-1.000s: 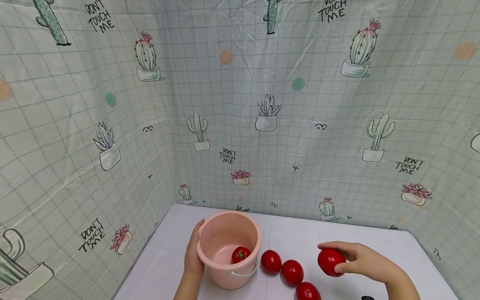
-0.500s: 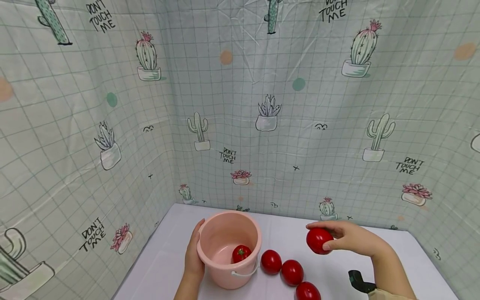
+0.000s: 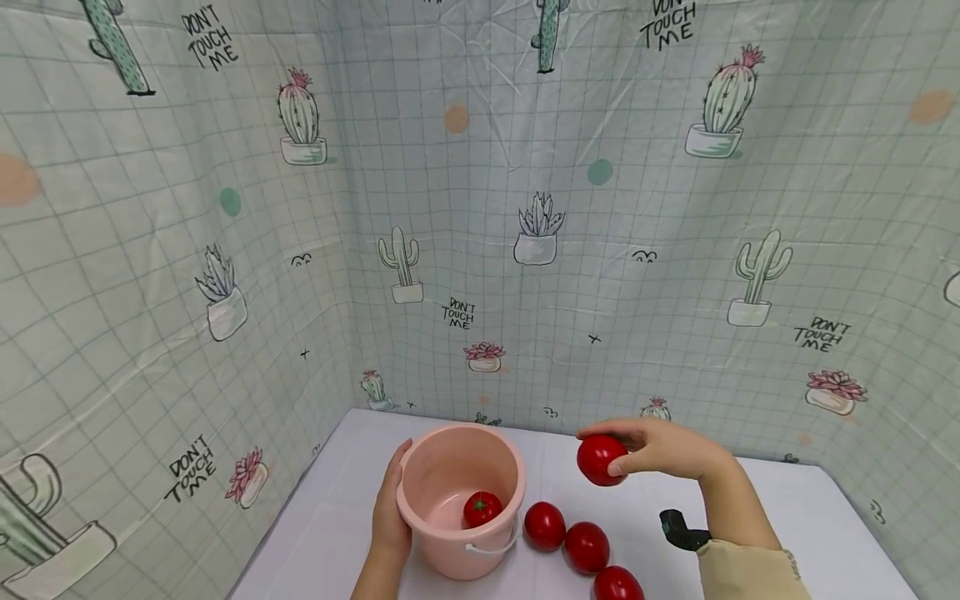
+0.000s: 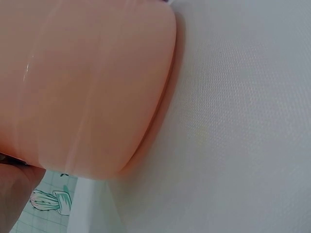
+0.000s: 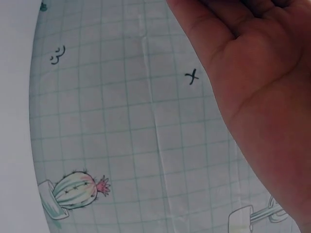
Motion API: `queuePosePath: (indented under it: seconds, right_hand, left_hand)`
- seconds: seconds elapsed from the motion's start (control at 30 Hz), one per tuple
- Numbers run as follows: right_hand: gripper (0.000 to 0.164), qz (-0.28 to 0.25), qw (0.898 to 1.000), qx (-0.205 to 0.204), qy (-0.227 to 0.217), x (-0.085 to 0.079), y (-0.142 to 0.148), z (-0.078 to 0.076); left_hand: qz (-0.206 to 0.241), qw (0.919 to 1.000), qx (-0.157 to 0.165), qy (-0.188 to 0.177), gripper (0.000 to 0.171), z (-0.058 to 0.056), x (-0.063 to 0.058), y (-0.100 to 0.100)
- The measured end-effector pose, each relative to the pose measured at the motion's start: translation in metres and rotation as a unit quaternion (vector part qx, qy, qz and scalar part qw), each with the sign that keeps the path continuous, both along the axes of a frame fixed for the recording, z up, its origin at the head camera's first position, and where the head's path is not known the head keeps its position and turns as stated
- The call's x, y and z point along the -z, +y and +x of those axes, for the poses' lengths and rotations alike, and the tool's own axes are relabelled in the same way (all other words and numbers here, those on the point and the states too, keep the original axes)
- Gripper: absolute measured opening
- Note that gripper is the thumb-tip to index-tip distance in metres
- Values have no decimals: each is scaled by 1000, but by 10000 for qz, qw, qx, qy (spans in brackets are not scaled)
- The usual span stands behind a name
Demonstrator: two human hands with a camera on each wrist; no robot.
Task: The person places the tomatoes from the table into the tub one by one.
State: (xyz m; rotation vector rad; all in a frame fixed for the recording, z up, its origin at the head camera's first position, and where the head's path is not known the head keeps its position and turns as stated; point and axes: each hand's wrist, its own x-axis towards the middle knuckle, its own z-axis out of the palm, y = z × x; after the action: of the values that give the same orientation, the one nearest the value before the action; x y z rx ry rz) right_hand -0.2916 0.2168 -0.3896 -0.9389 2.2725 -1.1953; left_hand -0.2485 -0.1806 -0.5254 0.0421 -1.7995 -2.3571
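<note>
My right hand (image 3: 660, 450) holds a red tomato (image 3: 600, 460) between thumb and fingers, raised above the table right of the bucket. In the right wrist view the palm (image 5: 272, 82) fills the upper right, and the tomato is out of sight. My left hand (image 3: 390, 512) grips the left side of a pink bucket (image 3: 461, 542), fingers curving around its wall. The left wrist view shows the bucket's side (image 4: 87, 87) standing on the table, with part of the hand (image 4: 17, 194) at lower left. Inside the bucket lies one tomato (image 3: 482, 509), its green stem end facing up.
Three more red tomatoes, the nearest to the bucket being this tomato (image 3: 544, 526), lie in a slanting row at its right. A white handle (image 3: 491, 549) hangs on the bucket's front. Behind the white table (image 3: 330, 508) hangs a cactus-print curtain (image 3: 480, 208).
My right hand has lifted the tomato and carried it left toward the bucket. The left hand keeps its hold on the bucket, and the other tomatoes stay where they were.
</note>
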Motion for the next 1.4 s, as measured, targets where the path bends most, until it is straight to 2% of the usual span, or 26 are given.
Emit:
queuePosePath:
  seconds: [0.23, 0.47, 0.9, 1.23, 1.4]
  right_hand:
    - [46, 66, 9999, 20, -100, -5, -24, -11]
    - [45, 247, 9995, 68, -179, -8, -48, -21]
    - [43, 381, 9984, -273, -311, -14, -102, -36]
    - [39, 898, 9944, -548, -7, -20, -139, -40]
    - [43, 1022, 9911, -846, 50, -20, -156, -44]
  left_hand:
    - [-155, 9999, -67, 12, 55, 0, 0, 0]
    - [-7, 10000, -31, 21, 55, 0, 1, 3]
    - [30, 9999, -38, -98, 54, 1, 1, 2]
    - [35, 10000, 12, -18, 55, 0, 1, 0]
    - [72, 10000, 19, -46, 55, 0, 0, 0]
